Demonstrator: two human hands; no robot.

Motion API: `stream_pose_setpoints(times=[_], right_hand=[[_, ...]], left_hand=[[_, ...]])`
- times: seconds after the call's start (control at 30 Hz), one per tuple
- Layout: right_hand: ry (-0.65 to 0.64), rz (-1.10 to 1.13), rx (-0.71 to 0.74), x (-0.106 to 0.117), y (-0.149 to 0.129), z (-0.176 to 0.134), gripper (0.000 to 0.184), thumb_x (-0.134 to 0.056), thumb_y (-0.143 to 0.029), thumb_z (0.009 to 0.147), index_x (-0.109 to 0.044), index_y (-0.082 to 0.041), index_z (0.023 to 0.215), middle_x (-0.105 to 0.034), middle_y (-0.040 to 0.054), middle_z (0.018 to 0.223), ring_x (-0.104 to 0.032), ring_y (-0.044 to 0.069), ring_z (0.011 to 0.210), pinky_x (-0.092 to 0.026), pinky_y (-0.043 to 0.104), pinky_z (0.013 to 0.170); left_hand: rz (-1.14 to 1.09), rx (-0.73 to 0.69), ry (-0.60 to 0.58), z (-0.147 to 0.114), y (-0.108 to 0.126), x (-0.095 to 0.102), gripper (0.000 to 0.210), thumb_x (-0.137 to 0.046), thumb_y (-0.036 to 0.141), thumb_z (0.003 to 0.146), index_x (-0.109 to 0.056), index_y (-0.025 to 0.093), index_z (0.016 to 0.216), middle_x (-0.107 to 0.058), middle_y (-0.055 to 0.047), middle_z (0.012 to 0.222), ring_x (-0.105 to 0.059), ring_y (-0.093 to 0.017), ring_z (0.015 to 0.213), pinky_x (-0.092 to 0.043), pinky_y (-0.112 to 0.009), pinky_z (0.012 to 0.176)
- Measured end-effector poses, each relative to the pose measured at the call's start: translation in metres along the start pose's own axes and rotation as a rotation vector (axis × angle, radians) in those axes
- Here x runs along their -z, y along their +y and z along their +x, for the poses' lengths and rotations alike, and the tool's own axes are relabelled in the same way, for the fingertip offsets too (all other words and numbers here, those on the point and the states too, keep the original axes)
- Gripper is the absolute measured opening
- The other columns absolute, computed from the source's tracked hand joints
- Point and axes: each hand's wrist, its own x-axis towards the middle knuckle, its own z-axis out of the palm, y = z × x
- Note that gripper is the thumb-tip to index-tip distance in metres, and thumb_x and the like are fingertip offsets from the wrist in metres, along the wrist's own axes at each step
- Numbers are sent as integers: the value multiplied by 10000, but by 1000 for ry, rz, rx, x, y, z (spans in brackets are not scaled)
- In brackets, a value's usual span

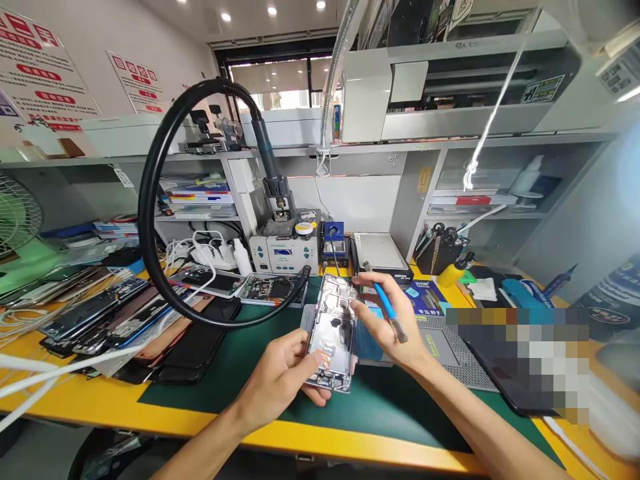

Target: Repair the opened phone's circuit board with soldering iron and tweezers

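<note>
Left fingers (306, 369) grip phone frame (334, 327); right fingers (368, 320), blue tool (384, 300); black hose (146, 200) before stacked phones (193, 350).

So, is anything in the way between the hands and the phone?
Nothing I can see. The left hand holds the opened phone, and the right hand is right at its upper side. The blue tool crosses the right hand without blocking it. The black hose loops off to the left.

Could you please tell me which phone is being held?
The opened, silvery phone in the left hand, the right hand at its edge; the other phones lie on the workbench.
</note>
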Motion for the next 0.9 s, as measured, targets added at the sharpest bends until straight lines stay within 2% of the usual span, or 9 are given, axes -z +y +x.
stream_pose_setpoints(times=[0.07,0.17,0.3,0.4,0.5,0.57,0.63,0.73,0.9], right_hand=[[60,157,-111,2,2,5,406,-797,-326,760,-637,-251,1127,-711,87,1142,-671,284,1076,-530,453,913],[92,235,-184,6,5,12,416,-803,-327,742,-635,-242,1114,-724,82,1116,-680,265,1067,-533,422,887],[90,282,-264,9,5,14,400,-819,-297,701,-664,-220,1062,-747,75,1068,-694,240,965,-528,377,794],[98,308,-303,7,5,13,398,-823,-288,704,-666,-219,1063,-753,77,1088,-697,224,933,-524,364,776],[117,327,-320,4,7,12,387,-832,-285,715,-670,-223,1061,-753,78,1121,-702,221,958,-527,365,808],[132,337,-334,3,8,12,391,-845,-287,713,-673,-224,1059,-756,80,1127,-708,227,965,-534,369,817],[129,319,-343,3,9,12,390,-850,-296,721,-674,-223,1061,-758,84,1120,-715,239,971,-547,382,824],[118,146,-238,2,8,11,351,-814,-321,789,-674,-229,1097,-750,85,1136,-720,252,989,-566,412,850],[262,-260,145,-2,-1,3,223,-727,-258,900,-708,-244,1122,-764,55,1086,-740,217,936,-587,365,831]], left_hand=[[-31,-34,-36,5,-1,-1,395,-763,461,875,-656,130,1061,-771,-108,936,-752,-229,759,-630,-290,609],[-105,-51,-81,15,-2,-2,336,-761,417,889,-659,133,1036,-777,-124,989,-747,-234,822,-609,-277,635],[-277,26,-192,29,3,-3,374,-794,317,842,-648,144,1139,-771,-131,1062,-757,-268,931,-601,-361,842],[-429,127,-310,41,6,-10,571,-709,514,865,-599,161,1300,-748,-164,1140,-753,-323,982,-579,-463,905],[-523,206,-354,53,3,-18,727,-477,735,917,-640,106,1243,-739,-209,1106,-750,-323,948,-574,-471,900],[-555,229,-329,58,-2,-22,731,-398,734,952,-668,93,1179,-738,-203,1077,-749,-279,881,-580,-434,878],[-565,227,-281,60,-6,-23,634,-431,663,980,-673,101,1147,-741,-177,1043,-739,-231,794,-588,-369,804],[-546,214,-221,58,-7,-19,477,-557,542,974,-656,102,1130,-746,-152,910,-722,-212,678,-572,-308,662],[-524,188,-170,52,-2,-12,419,-579,488,975,-631,109,1146,-738,-133,852,-715,-215,643,-569,-308,624]])
